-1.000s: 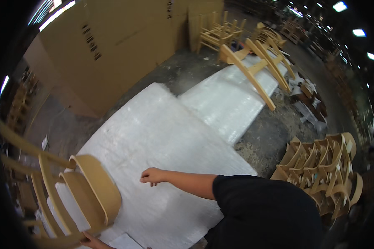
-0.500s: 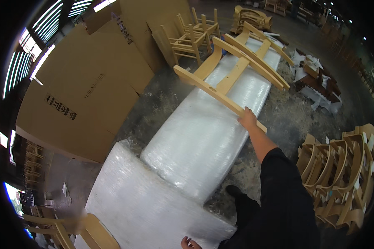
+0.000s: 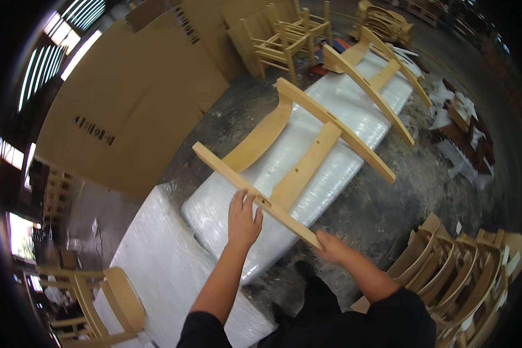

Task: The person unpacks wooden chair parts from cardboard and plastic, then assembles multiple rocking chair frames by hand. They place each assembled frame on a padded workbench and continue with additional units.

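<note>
Two bare hands held a pale wooden chair frame over a long bundle wrapped in clear plastic on the concrete floor. The left hand lay on the nearest rail with its fingers together and flat along the wood, the thumb out to the side; whether anything curled under the rail was hidden by the hand itself. The right hand closed on the rail's near end, its fingertips tucked out of sight beneath the wood. Both forearms ran into black sleeves cut off at the lower edge. A second frame lay farther along the bundle, partly screened by the first. A stack of nested chair parts at the right blurred into the dark rim, and a finished chair at the lower left was cropped. Large cardboard sheets leaned behind. Half a second before, only the right hand had reached the frame, which was farther off; now both hands gripped it and it sat nearer and larger in view.
</note>
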`<action>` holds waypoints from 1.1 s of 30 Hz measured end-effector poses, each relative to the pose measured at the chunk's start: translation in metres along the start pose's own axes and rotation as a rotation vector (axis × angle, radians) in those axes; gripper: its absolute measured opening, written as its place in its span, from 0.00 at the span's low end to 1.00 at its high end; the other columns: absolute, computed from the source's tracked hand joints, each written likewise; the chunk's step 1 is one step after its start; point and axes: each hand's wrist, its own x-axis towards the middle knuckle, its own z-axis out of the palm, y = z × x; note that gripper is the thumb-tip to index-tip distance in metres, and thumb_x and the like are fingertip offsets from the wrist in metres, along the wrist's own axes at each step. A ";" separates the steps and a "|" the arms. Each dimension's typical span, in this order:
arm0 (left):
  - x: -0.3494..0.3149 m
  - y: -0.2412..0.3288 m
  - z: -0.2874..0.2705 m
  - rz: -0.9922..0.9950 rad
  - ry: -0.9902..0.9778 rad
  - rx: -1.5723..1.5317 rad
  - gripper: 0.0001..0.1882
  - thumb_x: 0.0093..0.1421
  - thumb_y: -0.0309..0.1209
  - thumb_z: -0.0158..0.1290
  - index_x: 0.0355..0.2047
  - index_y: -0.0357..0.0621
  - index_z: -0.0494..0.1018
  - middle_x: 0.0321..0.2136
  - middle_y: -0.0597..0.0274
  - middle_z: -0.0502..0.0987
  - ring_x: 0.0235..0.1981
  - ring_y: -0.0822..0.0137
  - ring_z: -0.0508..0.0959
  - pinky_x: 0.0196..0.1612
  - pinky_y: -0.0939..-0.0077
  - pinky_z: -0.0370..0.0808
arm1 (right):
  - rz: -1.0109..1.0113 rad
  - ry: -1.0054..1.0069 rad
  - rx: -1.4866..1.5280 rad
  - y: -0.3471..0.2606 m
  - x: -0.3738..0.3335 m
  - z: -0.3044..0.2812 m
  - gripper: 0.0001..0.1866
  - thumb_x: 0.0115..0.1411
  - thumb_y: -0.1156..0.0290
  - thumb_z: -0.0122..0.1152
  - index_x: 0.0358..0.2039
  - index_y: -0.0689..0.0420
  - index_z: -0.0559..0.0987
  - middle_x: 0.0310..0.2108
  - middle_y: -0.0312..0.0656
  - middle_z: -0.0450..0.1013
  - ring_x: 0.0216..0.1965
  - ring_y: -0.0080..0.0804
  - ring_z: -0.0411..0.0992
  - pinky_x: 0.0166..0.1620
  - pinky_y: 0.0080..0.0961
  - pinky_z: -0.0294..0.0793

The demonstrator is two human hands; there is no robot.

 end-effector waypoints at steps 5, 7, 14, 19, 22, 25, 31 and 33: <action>0.014 0.068 -0.049 0.068 -0.145 0.466 0.40 0.63 0.67 0.49 0.56 0.42 0.73 0.61 0.41 0.68 0.61 0.42 0.71 0.63 0.51 0.69 | 0.167 -0.251 -0.141 -0.040 -0.079 -0.117 0.33 0.56 0.63 0.71 0.57 0.61 0.67 0.46 0.65 0.76 0.51 0.64 0.74 0.52 0.48 0.74; 0.020 0.078 -0.088 -0.135 -0.481 0.294 0.43 0.61 0.70 0.47 0.54 0.42 0.74 0.57 0.43 0.71 0.54 0.43 0.77 0.55 0.53 0.75 | 0.144 -0.332 -0.230 -0.089 -0.073 -0.168 0.30 0.55 0.62 0.72 0.54 0.60 0.69 0.44 0.63 0.77 0.49 0.63 0.75 0.50 0.47 0.75; -0.034 0.060 -0.160 -0.019 -0.602 0.239 0.32 0.56 0.58 0.64 0.45 0.42 0.74 0.39 0.53 0.80 0.42 0.50 0.83 0.43 0.53 0.79 | -0.094 -0.227 -0.857 -0.281 -0.062 -0.266 0.19 0.46 0.65 0.75 0.38 0.54 0.78 0.33 0.51 0.78 0.40 0.59 0.76 0.43 0.47 0.75; -0.113 0.019 -0.158 -0.097 -0.390 -0.017 0.28 0.57 0.54 0.64 0.43 0.42 0.74 0.36 0.51 0.81 0.42 0.47 0.81 0.45 0.53 0.77 | -0.758 0.161 -1.007 -0.399 -0.040 -0.242 0.14 0.52 0.68 0.68 0.37 0.61 0.79 0.34 0.52 0.79 0.42 0.52 0.78 0.45 0.52 0.77; -0.145 0.005 -0.158 -0.306 -0.314 -0.239 0.27 0.59 0.53 0.63 0.43 0.41 0.73 0.36 0.48 0.80 0.42 0.44 0.80 0.46 0.53 0.76 | -1.356 1.034 -0.147 -0.388 -0.042 -0.214 0.12 0.65 0.69 0.55 0.38 0.66 0.81 0.39 0.54 0.79 0.40 0.44 0.78 0.48 0.44 0.80; -0.203 -0.019 -0.174 -0.527 -0.227 -0.344 0.28 0.58 0.51 0.65 0.46 0.39 0.74 0.39 0.44 0.81 0.44 0.43 0.81 0.47 0.54 0.77 | -0.948 1.329 0.386 -0.311 0.007 -0.215 0.15 0.69 0.67 0.49 0.38 0.66 0.80 0.34 0.47 0.77 0.38 0.36 0.76 0.43 0.36 0.79; -0.282 -0.075 -0.176 -0.545 0.079 -0.744 0.31 0.55 0.41 0.69 0.54 0.39 0.74 0.44 0.44 0.83 0.47 0.49 0.82 0.51 0.60 0.77 | 0.300 0.156 0.400 -0.161 0.163 0.036 0.48 0.57 0.28 0.59 0.69 0.43 0.60 0.67 0.45 0.56 0.60 0.62 0.62 0.47 0.68 0.74; -0.324 -0.084 -0.172 -0.583 0.166 -0.778 0.30 0.54 0.41 0.70 0.54 0.40 0.75 0.45 0.46 0.83 0.47 0.52 0.83 0.51 0.61 0.77 | 0.438 -0.054 0.482 -0.184 0.153 0.127 0.56 0.54 0.24 0.58 0.73 0.43 0.53 0.72 0.48 0.51 0.65 0.69 0.59 0.52 0.77 0.66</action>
